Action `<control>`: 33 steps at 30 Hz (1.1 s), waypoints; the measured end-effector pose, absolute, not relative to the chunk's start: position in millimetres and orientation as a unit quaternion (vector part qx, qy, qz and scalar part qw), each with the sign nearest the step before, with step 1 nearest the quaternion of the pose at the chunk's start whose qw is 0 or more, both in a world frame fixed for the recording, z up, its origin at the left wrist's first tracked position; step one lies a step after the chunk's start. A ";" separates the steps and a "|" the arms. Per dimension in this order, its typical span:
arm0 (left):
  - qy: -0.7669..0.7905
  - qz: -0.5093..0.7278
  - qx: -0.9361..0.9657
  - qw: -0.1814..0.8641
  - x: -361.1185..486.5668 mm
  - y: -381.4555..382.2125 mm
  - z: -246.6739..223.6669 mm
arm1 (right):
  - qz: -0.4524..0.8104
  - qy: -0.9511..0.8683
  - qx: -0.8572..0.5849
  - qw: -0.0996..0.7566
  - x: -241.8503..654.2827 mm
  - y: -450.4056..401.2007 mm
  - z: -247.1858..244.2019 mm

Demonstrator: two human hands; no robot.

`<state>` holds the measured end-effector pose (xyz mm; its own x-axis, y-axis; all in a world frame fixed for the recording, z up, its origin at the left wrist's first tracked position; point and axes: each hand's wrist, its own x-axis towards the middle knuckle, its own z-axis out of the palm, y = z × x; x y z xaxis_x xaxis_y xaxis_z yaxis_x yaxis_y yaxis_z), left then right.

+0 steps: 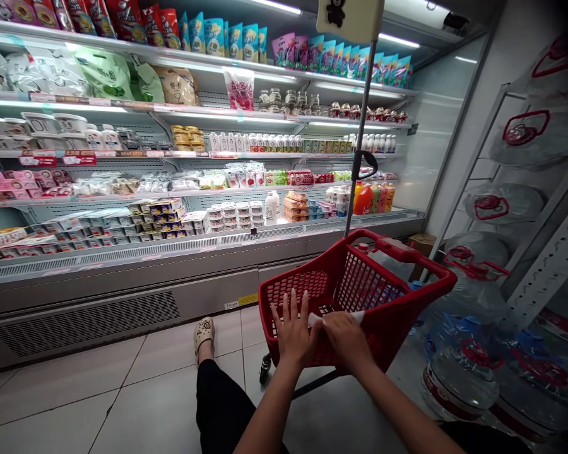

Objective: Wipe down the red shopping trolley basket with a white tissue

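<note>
A red shopping cart stands in front of me, its basket side close to both hands. My left hand is spread with fingers apart, in front of the basket's near rim. Just right of it, my right hand is closed on a white cloth or tissue, which pokes out on both sides of the fingers and lies by the rim. The cart's handle is beyond the hands at the upper right.
A refrigerated display shelf with many dairy packs runs across the back. Large water bottles stand on the right, with a rack beside them. A pole rises behind the cart. My foot in a beige clog is on the tiles.
</note>
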<state>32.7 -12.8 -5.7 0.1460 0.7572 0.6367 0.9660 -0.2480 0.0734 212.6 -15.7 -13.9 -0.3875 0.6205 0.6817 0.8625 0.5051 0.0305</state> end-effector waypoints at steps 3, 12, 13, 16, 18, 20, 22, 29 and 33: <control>-0.582 -0.284 -0.738 0.193 24.6 -10.1 -5.6 | -0.181 -0.834 -0.413 0.317 175.2 -17.2 -19.2; -0.582 -0.273 -0.738 0.203 -7.2 8.7 1.5 | -0.288 -0.805 -0.456 0.249 338.7 -3.1 20.3; -0.586 -0.274 -0.736 0.202 -8.8 10.0 3.2 | -0.301 -0.797 -0.464 0.241 364.5 -4.6 26.6; -0.592 -0.278 -0.731 0.196 -3.8 8.6 8.9 | -0.333 -0.753 -0.508 0.254 417.2 -9.1 39.2; -0.581 -0.284 -0.737 0.196 10.4 3.5 12.1 | -0.346 -0.717 -0.537 0.278 424.7 -10.7 39.7; -0.547 -0.290 -0.760 0.198 32.0 -3.6 12.9 | -0.350 -0.705 -0.545 0.288 410.5 -11.5 33.8; -0.498 -0.288 -0.795 0.192 55.7 -10.4 10.4 | -0.344 -0.721 -0.532 0.280 381.1 -12.7 24.0; -0.433 -0.264 -0.847 0.159 81.5 -15.3 -3.7 | -0.298 -0.802 -0.449 0.257 293.9 -21.1 2.8; -0.440 -0.260 -0.845 0.158 71.4 -14.6 -0.8 | -0.292 -0.828 -0.424 0.224 333.3 -21.9 14.9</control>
